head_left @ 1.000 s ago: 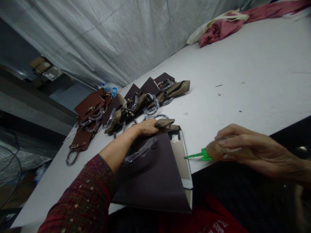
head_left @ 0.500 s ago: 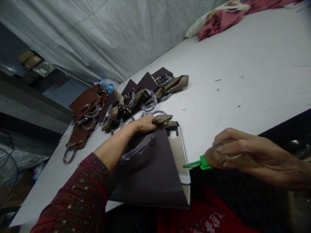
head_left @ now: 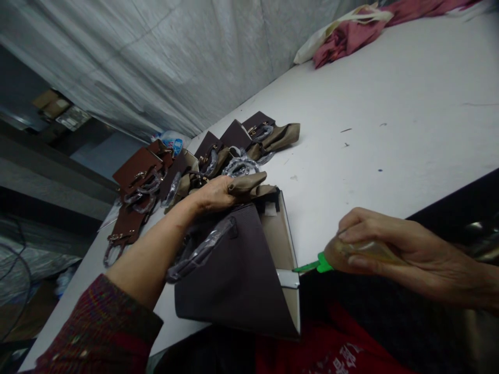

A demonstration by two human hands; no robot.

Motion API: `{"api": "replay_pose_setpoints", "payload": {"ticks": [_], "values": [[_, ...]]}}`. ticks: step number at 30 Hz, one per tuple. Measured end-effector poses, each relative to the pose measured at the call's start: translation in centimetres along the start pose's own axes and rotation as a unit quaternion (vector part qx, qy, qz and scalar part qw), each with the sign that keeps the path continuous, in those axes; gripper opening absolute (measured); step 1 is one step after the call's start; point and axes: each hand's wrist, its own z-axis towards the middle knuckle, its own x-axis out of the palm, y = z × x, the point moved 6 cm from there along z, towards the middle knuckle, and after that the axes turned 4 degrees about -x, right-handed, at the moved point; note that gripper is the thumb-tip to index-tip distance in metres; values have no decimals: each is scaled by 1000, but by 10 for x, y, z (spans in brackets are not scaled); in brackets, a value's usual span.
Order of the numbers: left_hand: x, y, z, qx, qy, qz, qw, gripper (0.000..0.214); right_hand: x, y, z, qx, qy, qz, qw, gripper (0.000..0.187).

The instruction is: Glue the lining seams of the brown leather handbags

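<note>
Beyond right fingers (head_left: 366, 228) wrapped round a bottle (head_left: 362, 253), green nozzle (head_left: 323, 263) had come to white strip (head_left: 287, 279) on bag (head_left: 234, 285); side seemingly partly worked. Left hand (head_left: 214, 195) gripped olive cloth (head_left: 249, 183), fingertips hidden.

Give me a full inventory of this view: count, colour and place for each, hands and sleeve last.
Table: one, white, across the view
Nearest bag: one, dark brown, at the near table edge
White strip: one, across that bag's open side
Khaki cloth: one piece, at that bag's far end
Bottle: one, amber, green nozzle near the strip
Other dark bags: at least four, dark brown, farther back
Reddish-brown bags: overlapping, count unclear, table's left
Pink cloth: one bundle, far edge
Sheeting: grey, behind table
Boxes: at least two, brown, left background
Left grip: one, on the khaki cloth
Right grip: one, around the bottle
Sleeve: one, dark red patterned, left arm
</note>
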Motion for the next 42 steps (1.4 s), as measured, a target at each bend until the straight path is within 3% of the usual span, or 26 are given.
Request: {"api": "replay_pose_setpoints", "payload": {"ticks": [4,6,12,19,24,28,32,36,39,42], "values": [[-44,-26,-25,26,-85,37,995,38,-4,2,10,-52,-31,-69,996,19],[-55,-39,-36,31,-128,58,990,36,-7,-1,15,-68,-52,-95,992,18],[-42,-55,-66,-50,-223,126,965,17,-18,-17,19,-51,-82,-123,988,17],[-30,-59,-81,-75,-191,105,973,14,-32,-36,23,-10,-135,-85,987,15],[-28,-60,-84,-70,-194,91,974,18,-31,-56,27,72,-93,-3,993,23],[-23,-59,-89,-70,-189,63,977,22,-35,-54,30,71,-129,-24,989,27],[-20,-56,-92,-70,-183,45,980,22,-29,-59,35,113,-92,33,989,32],[-18,-55,-96,-67,-190,24,979,22,-33,-60,35,106,-128,12,986,31],[-17,-57,-101,-72,-188,9,979,22,-30,-64,33,134,-105,32,985,32],[-15,-61,-104,-72,-178,8,981,19,-33,-60,32,115,-119,24,986,30]]}}
